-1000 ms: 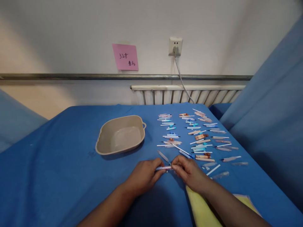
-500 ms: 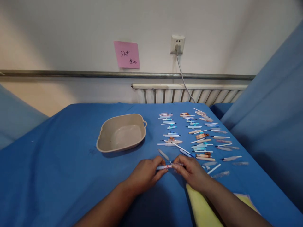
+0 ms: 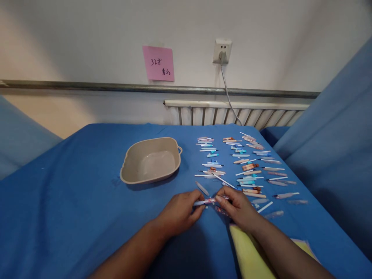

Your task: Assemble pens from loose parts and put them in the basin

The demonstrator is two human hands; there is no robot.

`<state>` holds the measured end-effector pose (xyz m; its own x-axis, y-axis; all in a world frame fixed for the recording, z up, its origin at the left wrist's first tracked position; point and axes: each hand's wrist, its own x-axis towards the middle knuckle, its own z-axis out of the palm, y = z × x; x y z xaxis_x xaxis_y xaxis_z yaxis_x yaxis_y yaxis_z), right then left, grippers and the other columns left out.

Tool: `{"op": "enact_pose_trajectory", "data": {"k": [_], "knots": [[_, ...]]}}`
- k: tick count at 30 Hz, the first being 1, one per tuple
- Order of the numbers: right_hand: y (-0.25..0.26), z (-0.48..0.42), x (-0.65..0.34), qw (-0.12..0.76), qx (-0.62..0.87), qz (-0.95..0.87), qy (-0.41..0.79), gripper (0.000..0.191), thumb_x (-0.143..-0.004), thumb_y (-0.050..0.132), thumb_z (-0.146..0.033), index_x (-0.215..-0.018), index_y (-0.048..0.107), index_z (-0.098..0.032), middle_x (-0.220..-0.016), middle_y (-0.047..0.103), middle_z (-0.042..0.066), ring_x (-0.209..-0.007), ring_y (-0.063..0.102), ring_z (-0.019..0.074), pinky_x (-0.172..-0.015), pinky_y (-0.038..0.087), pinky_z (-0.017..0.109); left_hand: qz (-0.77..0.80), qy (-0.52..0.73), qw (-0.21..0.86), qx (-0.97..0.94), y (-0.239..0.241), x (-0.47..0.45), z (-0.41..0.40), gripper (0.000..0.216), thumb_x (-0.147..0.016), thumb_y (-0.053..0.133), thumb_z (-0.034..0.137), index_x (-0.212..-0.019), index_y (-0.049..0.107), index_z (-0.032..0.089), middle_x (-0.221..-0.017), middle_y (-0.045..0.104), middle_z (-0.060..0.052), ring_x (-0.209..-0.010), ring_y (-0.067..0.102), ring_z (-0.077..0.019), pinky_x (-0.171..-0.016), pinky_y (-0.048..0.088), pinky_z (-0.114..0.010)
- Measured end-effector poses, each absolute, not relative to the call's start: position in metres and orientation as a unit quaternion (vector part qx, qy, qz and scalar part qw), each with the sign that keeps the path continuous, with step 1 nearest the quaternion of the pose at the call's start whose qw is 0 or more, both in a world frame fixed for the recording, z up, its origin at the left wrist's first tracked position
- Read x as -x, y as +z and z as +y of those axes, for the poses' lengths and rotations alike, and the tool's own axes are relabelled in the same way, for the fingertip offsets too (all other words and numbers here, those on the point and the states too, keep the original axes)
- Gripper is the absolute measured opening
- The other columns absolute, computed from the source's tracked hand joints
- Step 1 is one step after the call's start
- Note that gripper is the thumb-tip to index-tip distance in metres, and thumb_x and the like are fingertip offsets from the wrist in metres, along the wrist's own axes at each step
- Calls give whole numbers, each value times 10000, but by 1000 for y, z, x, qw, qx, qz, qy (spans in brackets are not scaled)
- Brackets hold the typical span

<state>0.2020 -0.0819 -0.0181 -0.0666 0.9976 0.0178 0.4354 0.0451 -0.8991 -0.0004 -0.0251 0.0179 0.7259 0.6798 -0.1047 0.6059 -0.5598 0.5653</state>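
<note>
My left hand (image 3: 178, 212) and my right hand (image 3: 237, 207) meet low in the middle of the blue table (image 3: 72, 186), both pinched on one thin pen (image 3: 207, 201) that lies level between their fingertips. The left fingers grip its left end and the right fingers its right end. Just beyond the hands lie rows of several pen parts (image 3: 242, 166): white refills, blue and orange barrels, clear caps. One clear cap (image 3: 201, 188) lies just above the left fingers.
A beige empty dish (image 3: 151, 161) stands left of the parts. A yellow sheet (image 3: 250, 255) lies under my right forearm. Behind are a radiator (image 3: 232, 114), a wall socket with cable (image 3: 222, 52) and a pink note (image 3: 158, 63). Blue fabric (image 3: 334, 128) rises at right.
The pen between the fingers shows longer now, with the hands slightly farther apart along it. The view has drifted a little to the left and down.
</note>
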Motion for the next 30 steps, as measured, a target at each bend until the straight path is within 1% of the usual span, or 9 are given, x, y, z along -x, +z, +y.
{"op": "enact_pose_trajectory", "data": {"k": [4,9,14,18,22,26,30], "knots": [[-19,-82,-201,368,570,-632,375,244,-881,495,-390,-779,580,-186,-649,609,-15,-612,543,132,-579,394,236,363,70,300,-879,15,0,-27,150,-844,483,292,-939,573,220,-785,653,-4,-650,567,-146,-563,362,-225],[-18,-83,-199,368,562,-639,374,230,-890,486,-372,-781,570,-187,-639,590,-21,-584,518,120,-552,377,225,365,69,310,-875,12,0,-27,173,-867,459,323,-946,574,220,-781,653,-6,-654,574,-146,-558,364,-222],[-17,-85,-198,354,558,-650,374,218,-900,472,-361,-783,549,-194,-629,549,-32,-559,480,113,-530,352,222,354,58,315,-879,8,1,-27,202,-887,438,364,-938,571,221,-809,671,-11,-708,609,-160,-599,388,-230],[-16,-84,-198,349,552,-662,367,198,-887,500,-345,-770,548,-193,-657,562,-27,-615,506,123,-579,370,232,337,58,325,-882,6,2,-27,212,-898,424,370,-940,568,221,-833,675,-14,-738,613,-160,-620,396,-230],[-16,-84,-196,340,555,-663,370,190,-876,520,-350,-775,551,-192,-646,560,-28,-603,502,123,-563,364,231,337,55,326,-882,7,3,-26,194,-883,449,361,-929,572,219,-818,671,-9,-723,608,-155,-610,389,-226],[-18,-84,-195,329,561,-663,370,199,-869,529,-363,-763,541,-195,-625,545,-35,-577,484,120,-538,342,230,348,53,320,-880,7,2,-26,193,-855,489,376,-888,583,211,-762,657,-2,-666,589,-147,-581,373,-225],[-16,-84,-194,328,555,-668,372,190,-870,528,-357,-770,535,-196,-619,524,-39,-572,470,118,-529,325,228,352,57,329,-874,7,0,-25,184,-857,486,358,-851,585,203,-740,648,6,-660,578,-139,-581,363,-221]]}}
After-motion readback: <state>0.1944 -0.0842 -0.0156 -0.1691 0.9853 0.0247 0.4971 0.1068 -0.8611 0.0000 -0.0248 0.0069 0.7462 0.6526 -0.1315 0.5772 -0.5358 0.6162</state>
